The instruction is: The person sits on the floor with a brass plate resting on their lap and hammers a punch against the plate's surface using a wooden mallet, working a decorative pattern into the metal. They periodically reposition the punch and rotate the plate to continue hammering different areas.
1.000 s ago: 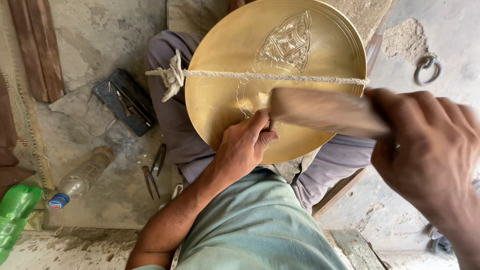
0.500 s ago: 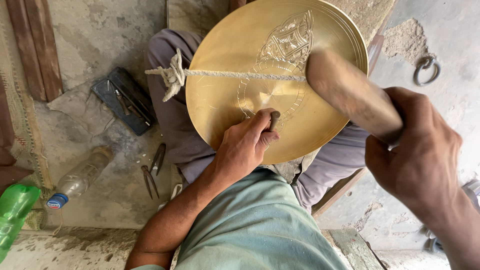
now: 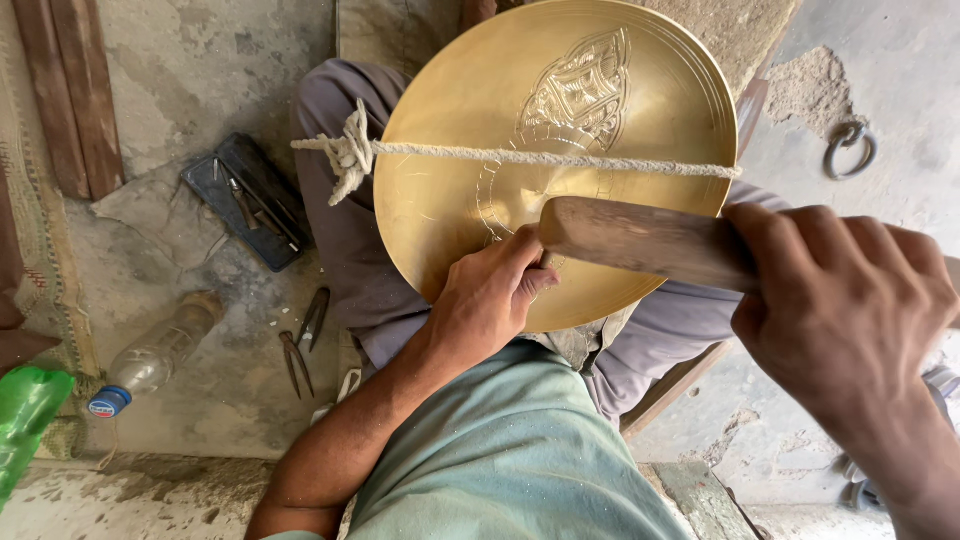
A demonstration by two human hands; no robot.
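**Brass plate under mallet and punch**

Brass plate (image 3: 560, 150), round and engraved with an ornate motif in its upper half, rests tilted on the seated person's lap, just ahead of both hands. A knotted rope (image 3: 520, 157) runs straight across its face, beyond the knuckles of the left hand.

Head view: the left hand (image 3: 490, 295) is curled shut near the plate's lower middle, fingertips pinched on what seems a small punch, mostly hidden, pressed against the metal. The right hand (image 3: 840, 300) is wrapped tight around the handle of a wooden mallet (image 3: 640, 240), whose blunt head sits level just above the left hand's fingers, close to or touching them; contact cannot be told.

Left of the left forearm, on the rough floor (image 3: 200, 70), lie pliers (image 3: 303, 340), a dark tray of small tools (image 3: 250, 200), and a clear plastic bottle (image 3: 155, 355) with a blue cap. A green bottle (image 3: 25, 415) sits farther left. Beyond the right hand, an iron ring (image 3: 850, 148) lies on the floor.
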